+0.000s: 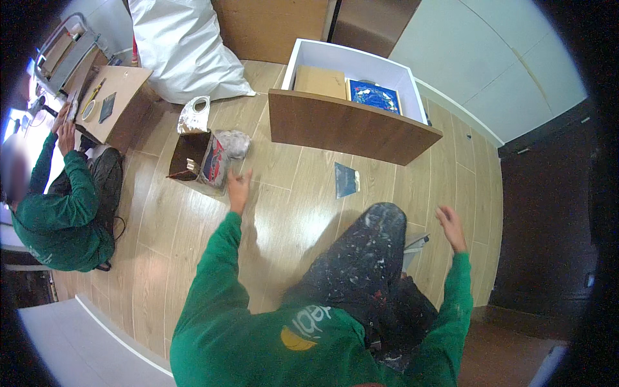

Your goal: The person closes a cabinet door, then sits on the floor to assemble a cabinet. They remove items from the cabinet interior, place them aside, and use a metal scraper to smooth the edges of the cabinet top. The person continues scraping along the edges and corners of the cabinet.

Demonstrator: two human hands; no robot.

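My left hand (238, 189) is beside the right side of an open cardboard box (205, 186), fingers spread and nothing in them; I cannot tell if a fingertip touches the box. A pale, crumpled bundle (233, 143) lies just beyond that hand. Over on the right, my right hand (452, 227) hovers above the floor beside my knee, empty, its fingers loosely apart. Close to it, a grey tool with a dark edge (416, 248) is partly hidden behind my leg. Between the hands, a flat blue-grey trapezoid (345, 180), like a scraper blade, lies on the wood-look floor.
Ahead stands a white drawer with a brown front (348, 126), holding a cardboard piece (320, 82) and a blue patterned box (374, 97). A full white sack (184, 51) leans behind the box. At left, a person in green (64, 206) works at a cardboard-topped surface (122, 106).
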